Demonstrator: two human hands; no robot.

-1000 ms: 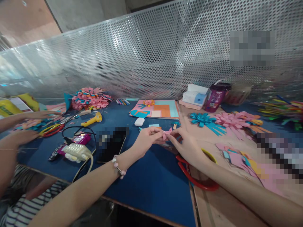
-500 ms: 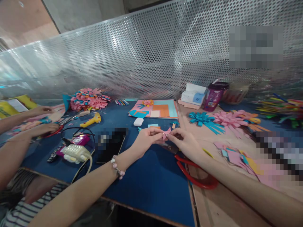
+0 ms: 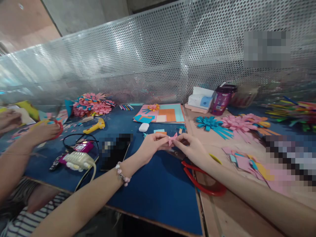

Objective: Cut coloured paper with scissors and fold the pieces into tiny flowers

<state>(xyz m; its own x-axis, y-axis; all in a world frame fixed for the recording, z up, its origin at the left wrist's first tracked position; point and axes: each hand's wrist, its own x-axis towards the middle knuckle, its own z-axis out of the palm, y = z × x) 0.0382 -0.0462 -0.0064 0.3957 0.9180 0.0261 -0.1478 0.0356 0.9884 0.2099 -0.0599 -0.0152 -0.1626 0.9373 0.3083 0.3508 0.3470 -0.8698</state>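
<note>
Between my two hands is a small folded pink paper piece (image 3: 172, 140) with pointed tips, held above the blue tabletop. My left hand (image 3: 153, 146) pinches its left side between thumb and fingers. From the right, the thumb and fingertips of my right hand (image 3: 191, 148) grip the same piece. Beneath my right hand and forearm lie red-handled scissors (image 3: 209, 190), partly covered. Small blue and orange paper squares (image 3: 160, 131) lie just behind my left hand. A white earbud case (image 3: 144, 127) sits a little farther back.
A co-worker's hands are at the left, one with red-handled scissors (image 3: 59, 129). Nearby are a pink paper-flower heap (image 3: 93, 105), yellow tool (image 3: 95, 126), phone (image 3: 116, 153) and cabled device (image 3: 80, 159). Paper flowers (image 3: 238, 125), tissues (image 3: 201, 98) and a purple cup (image 3: 223, 100) stand right.
My hands stay nearly in place, still on the pink paper, whose points look slightly turned. The co-worker's hands have moved apart, one shifting left and the scissors lifted off the table.
</note>
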